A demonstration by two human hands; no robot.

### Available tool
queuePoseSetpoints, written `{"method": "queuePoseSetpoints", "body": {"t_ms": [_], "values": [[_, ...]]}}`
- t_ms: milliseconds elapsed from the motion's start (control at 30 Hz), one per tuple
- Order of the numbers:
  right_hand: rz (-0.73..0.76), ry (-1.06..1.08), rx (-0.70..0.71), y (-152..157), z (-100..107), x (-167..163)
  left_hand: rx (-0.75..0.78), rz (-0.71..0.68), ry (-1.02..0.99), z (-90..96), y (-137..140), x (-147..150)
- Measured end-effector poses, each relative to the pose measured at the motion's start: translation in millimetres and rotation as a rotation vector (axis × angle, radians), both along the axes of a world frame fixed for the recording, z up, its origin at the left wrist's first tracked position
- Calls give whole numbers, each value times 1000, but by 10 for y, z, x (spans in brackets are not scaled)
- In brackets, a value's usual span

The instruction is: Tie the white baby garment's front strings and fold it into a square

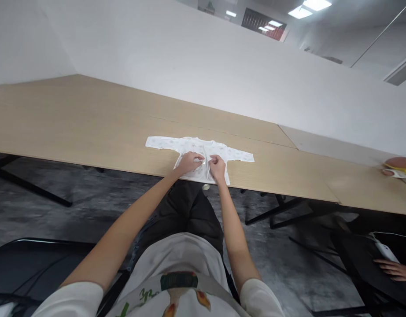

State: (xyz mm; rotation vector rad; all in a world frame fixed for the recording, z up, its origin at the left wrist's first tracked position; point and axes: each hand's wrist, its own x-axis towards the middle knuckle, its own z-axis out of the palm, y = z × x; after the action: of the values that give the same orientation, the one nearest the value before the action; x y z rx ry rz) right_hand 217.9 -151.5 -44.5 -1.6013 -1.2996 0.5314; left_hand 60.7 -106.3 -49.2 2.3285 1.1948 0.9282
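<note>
A small white baby shirt with a faint print lies spread on the table, sleeves stretched out to both sides and its hem by the front edge. My left hand rests over the left half of the front, its bent fingers gripping the cloth by the middle opening. Across the opening, my right hand pinches the right front panel between thumb and fingers. A small pale spot, perhaps a snap, shows between the hands. My fingers hide part of the front edges.
The long wooden table runs along a white partition. At far right lies an orange and yellow item. A black chair stands at lower left. Another person's hand is near a white device at lower right.
</note>
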Motion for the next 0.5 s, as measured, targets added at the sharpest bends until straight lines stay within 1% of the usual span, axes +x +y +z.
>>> {"method": "queuePoseSetpoints", "body": {"t_ms": [133,233,300,400,500], "values": [[-66,7,27,19,-44,18,11,110,48,-22,17,-2],[-75,63,47,57,-99,44,11,143,71,-41,29,-7],[-86,108,19,125,-112,86,11,148,83,-47,33,-9],[-115,86,-72,327,-55,163,11,146,88,-48,33,-10],[-113,-55,-125,604,61,175,16,133,93,-37,29,-9]]}}
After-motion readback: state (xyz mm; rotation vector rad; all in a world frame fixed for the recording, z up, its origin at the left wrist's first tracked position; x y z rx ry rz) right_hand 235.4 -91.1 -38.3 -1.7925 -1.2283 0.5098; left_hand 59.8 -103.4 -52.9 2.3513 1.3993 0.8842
